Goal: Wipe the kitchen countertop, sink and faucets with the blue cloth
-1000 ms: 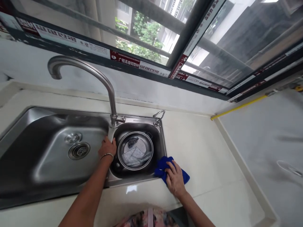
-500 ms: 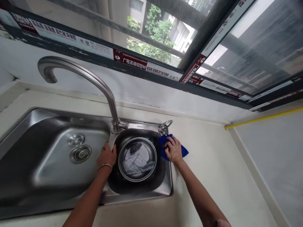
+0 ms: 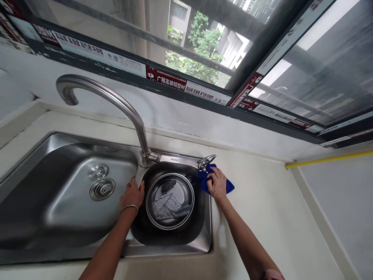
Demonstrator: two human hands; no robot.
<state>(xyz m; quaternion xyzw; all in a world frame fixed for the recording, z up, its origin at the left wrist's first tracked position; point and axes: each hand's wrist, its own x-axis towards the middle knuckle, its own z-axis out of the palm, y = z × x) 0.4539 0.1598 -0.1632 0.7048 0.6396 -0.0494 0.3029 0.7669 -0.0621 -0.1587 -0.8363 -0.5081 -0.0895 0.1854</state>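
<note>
My right hand is closed on a blue cloth, pressing it against the right rim of the sink. Just behind the cloth is a metal fitting with a ring at the sink's back right corner. My left hand, with a bracelet at the wrist, grips the divider between the two basins, thumb on the right side. Between my hands, in the smaller basin, sits a round metal pot. It holds a perforated plate, a grey cloth and a dark scrubber-like pad.
A curved metal faucet rises behind the divider. To the left lies the larger basin with a drain. Pale countertop extends right of the sink. A dark window frame and a yellow pipe run along the walls.
My right hand and the blue cloth have slid slightly toward the back along the sink's right rim, closer to the ringed fitting. My left hand stays on the divider. The view has shifted a little.
</note>
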